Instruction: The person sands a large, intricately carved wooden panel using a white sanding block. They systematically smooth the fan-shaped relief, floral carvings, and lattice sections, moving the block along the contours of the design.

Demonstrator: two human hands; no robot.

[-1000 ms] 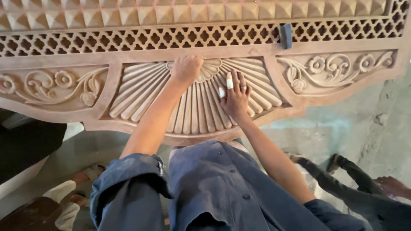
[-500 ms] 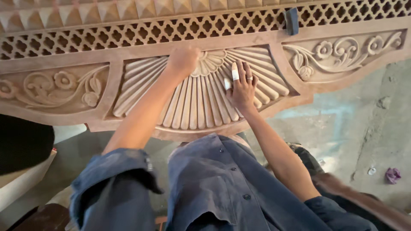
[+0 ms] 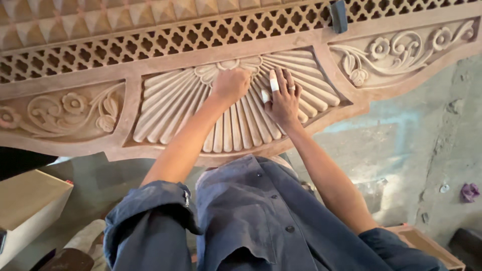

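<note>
Two bare hands are resting on a carved wooden panel that is stretching across the upper half of the frame. The left hand is curling into a closed fist near the top centre of the fan-shaped fluted carving; its grip is tight, but whether anything is inside it cannot be told. The right hand is lying just beside it to the right, fingers spread flat and pressing on the flutes, holding nothing; one finger is wearing a white wrap and another a ring. Scrolled flower reliefs are sitting in the panel's left section and right section, and a band of pierced lattice is running above them, with a small dark clamp-like piece sticking up at the upper right. Blue shirt sleeves are filling the bottom of the frame. Grey concrete floor is showing at the right, with a purple scrap near the right edge, and a pale wooden box is sitting at the lower left.
</note>
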